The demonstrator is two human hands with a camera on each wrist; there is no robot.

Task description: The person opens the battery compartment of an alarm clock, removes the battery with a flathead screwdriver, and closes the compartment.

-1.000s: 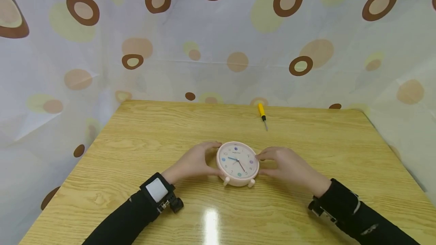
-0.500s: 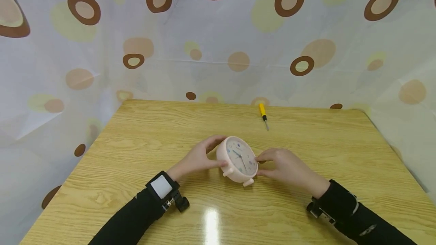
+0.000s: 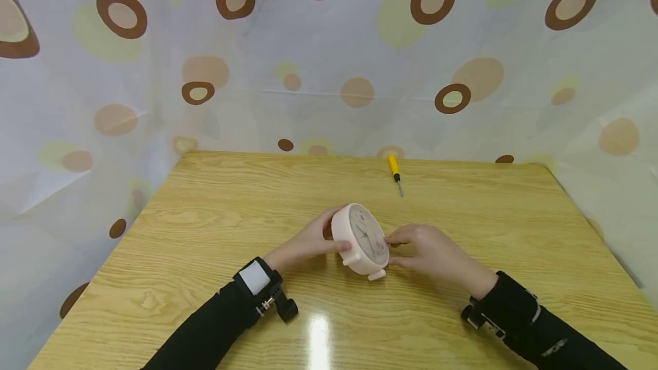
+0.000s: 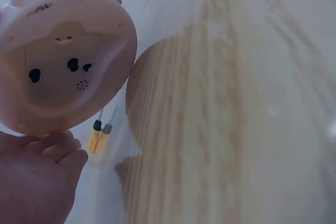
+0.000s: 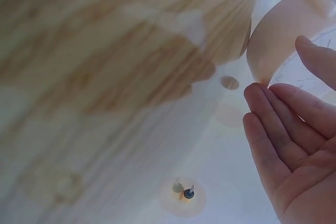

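Note:
A round pale pink alarm clock (image 3: 362, 238) with two short feet stands tilted over the table's middle, its dial turned toward the right. My left hand (image 3: 313, 238) grips its left side, thumb on the lower front rim and fingers behind the top. At the right rim, my right hand (image 3: 429, 253) holds the edge lightly between fingertips and thumb. The left wrist view shows the clock's back (image 4: 65, 72), with a recess, dark knobs and a small speaker grille. In the right wrist view, long, nearly straight fingers (image 5: 278, 135) meet the clock's edge.
A screwdriver (image 3: 394, 171) with a yellow handle lies behind the clock, near the back edge of the wooden table (image 3: 247, 187). A patterned white cloth (image 3: 319, 44) hangs behind the table and along its sides.
The clock has swung from facing up toward me to facing right, its left side raised. My left hand has moved slightly right and up with it; my right hand has stayed at the right rim.

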